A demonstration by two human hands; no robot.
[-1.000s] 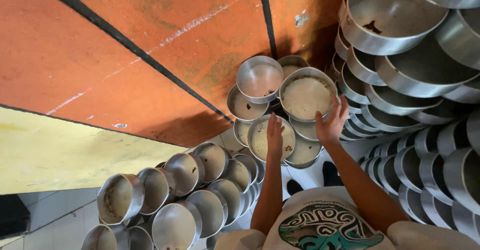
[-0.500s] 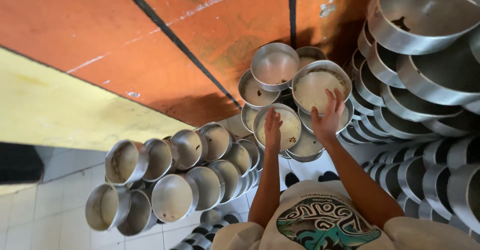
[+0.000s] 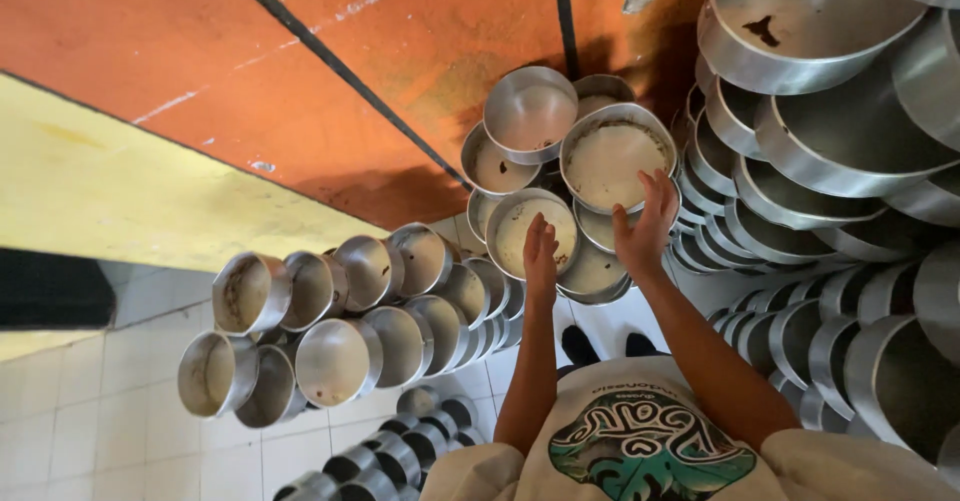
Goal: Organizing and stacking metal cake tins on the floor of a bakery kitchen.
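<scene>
Storeroom stacked with metal pans (image 3: 820,151) on tiled floor (image 3: 90,431)

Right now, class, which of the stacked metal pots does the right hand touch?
The right hand touches the wide pot with the pale, crusted inside, upper right of the centre cluster.

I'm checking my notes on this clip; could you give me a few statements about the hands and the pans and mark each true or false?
1. Both hands are on the same pan. False: the left hand rests on one round metal pan, the right hand on a neighbouring upper pan.
2. The pans stand in stacks on a white tiled floor. True.
3. The wall behind is blue. False: it is orange above yellow.
4. The person wears dark shoes. True.
</scene>
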